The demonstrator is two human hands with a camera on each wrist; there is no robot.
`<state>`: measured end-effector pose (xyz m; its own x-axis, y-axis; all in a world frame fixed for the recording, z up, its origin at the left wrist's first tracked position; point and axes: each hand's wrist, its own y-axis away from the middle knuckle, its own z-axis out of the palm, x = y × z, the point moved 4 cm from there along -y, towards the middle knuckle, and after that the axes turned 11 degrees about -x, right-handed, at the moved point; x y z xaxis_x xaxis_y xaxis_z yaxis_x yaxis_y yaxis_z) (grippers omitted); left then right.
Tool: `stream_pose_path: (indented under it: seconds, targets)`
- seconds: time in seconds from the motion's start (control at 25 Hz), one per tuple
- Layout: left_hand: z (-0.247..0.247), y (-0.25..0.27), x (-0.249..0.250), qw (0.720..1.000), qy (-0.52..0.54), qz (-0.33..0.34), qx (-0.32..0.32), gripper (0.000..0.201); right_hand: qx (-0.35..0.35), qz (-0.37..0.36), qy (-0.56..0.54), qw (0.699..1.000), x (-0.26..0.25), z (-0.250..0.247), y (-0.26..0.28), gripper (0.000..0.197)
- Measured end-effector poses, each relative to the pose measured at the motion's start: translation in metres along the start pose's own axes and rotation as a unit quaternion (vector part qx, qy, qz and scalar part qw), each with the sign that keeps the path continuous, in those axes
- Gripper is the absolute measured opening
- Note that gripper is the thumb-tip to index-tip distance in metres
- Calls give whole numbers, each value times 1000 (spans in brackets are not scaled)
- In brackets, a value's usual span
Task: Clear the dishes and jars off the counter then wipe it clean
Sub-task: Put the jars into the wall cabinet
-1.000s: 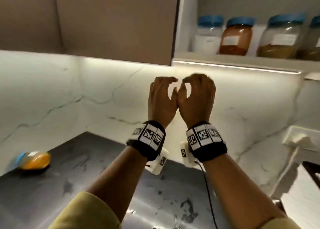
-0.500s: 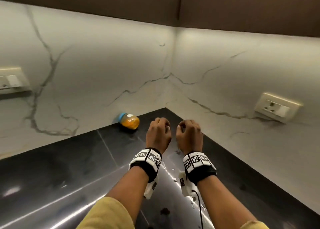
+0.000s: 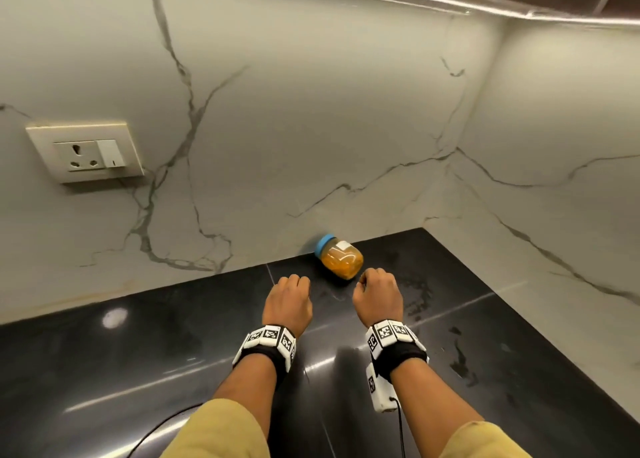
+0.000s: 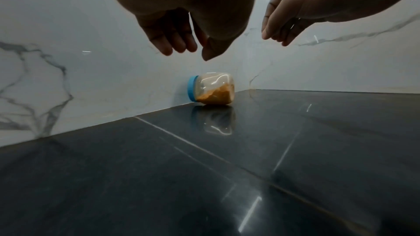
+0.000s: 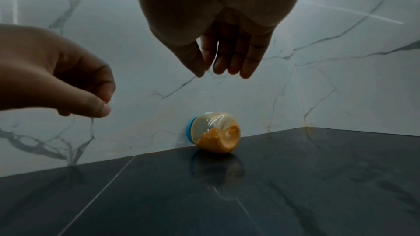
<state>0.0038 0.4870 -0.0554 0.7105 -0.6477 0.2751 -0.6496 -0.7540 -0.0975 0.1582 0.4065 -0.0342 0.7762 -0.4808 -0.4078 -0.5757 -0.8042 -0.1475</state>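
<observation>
Both hands have come down and forward since half a second ago, and they have parted: then they were knuckle to knuckle short of the corner, now the left hand [image 3: 288,300] and the right hand [image 3: 378,296] hover with a gap between them, just short of the jar [image 3: 339,257]. The view has swung too, so a wall socket [image 3: 86,152] now sits at 9 o'clock.

The jar lies on its side on the dark bench [image 3: 138,364], at 12 o'clock from the hands, its blue lid [image 3: 323,243] turned toward the marble wall [image 3: 277,128] and apparently touching it. Orange powder has slumped along its lower side. It looks to be the only thing left on this stretch of bench, so the step in hand is probably the reach for it, with wiping to come after.

Neither hand holds anything. In the wrist views the fingers of both hang loosely curved and pointing down, thumbs near the fingertips, a fairly narrow set. The next move likely calls for them to spread enough to take the round body, or for one hand to close over it from above; being on its side, it may roll if nudged.

From the head view the fingers are hidden behind the knuckles. Whether the lid is screwed tight cannot be told. A pale label on the jar is too small to read. Smears at 3 o'clock on the bench are hard to make out.
</observation>
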Motion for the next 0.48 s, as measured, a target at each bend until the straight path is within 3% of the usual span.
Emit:
stream_pose_path:
  seconds: [0.16,0.36,0.48]
  targets:
    - [1,-23,-32,999,-28,-21,-14,21,-57,-7,41,998,-14,35,-48,24]
    - [12,-36,-55,996,-67,-31,-41,36,-124,8,92,988,-13,69,-101,78]
    - [18,-44,-67,995,-82,-34,-38,36,-171,28,103,980,-2,85,-128,100]
